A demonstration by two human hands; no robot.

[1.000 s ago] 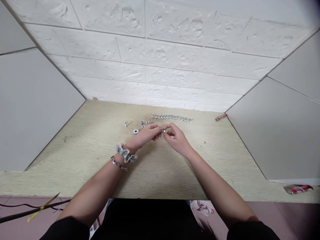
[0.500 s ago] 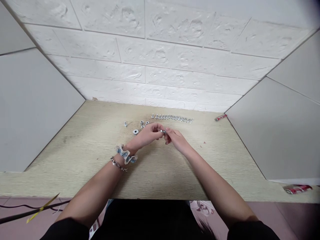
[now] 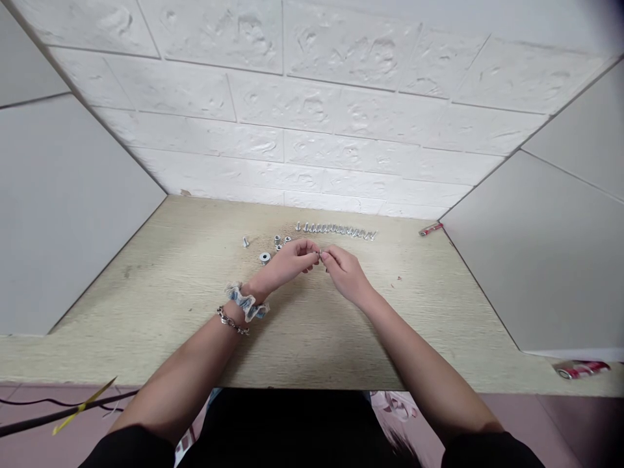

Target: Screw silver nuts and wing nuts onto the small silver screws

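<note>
Over the middle of the table, my left hand [image 3: 292,259] and my right hand [image 3: 345,273] meet at the fingertips. Both are closed in a pinch on a small metal bolt [image 3: 320,255], mostly covered by the fingers. Whether a washer or nut sits on it cannot be made out now. Left of my left hand lie a stack of washers [image 3: 264,258] and several nuts [image 3: 277,240], partly behind the hand. One bolt with its hardware [image 3: 245,242] stands apart farther left. Beyond my hands runs a row of several bolts [image 3: 336,229].
The pale wooden table [image 3: 312,338] ends at a white brick-pattern wall [image 3: 312,143]. Grey panels flank it on the left [image 3: 73,214] and right [image 3: 550,260]. Red cylinders, apparently batteries, lie by the right panel [image 3: 431,229] and near the front right edge [image 3: 584,370].
My right fingers have shifted and closed more over the bolt, hiding the shank and flat ring that showed before. My left hand has hardly moved.
</note>
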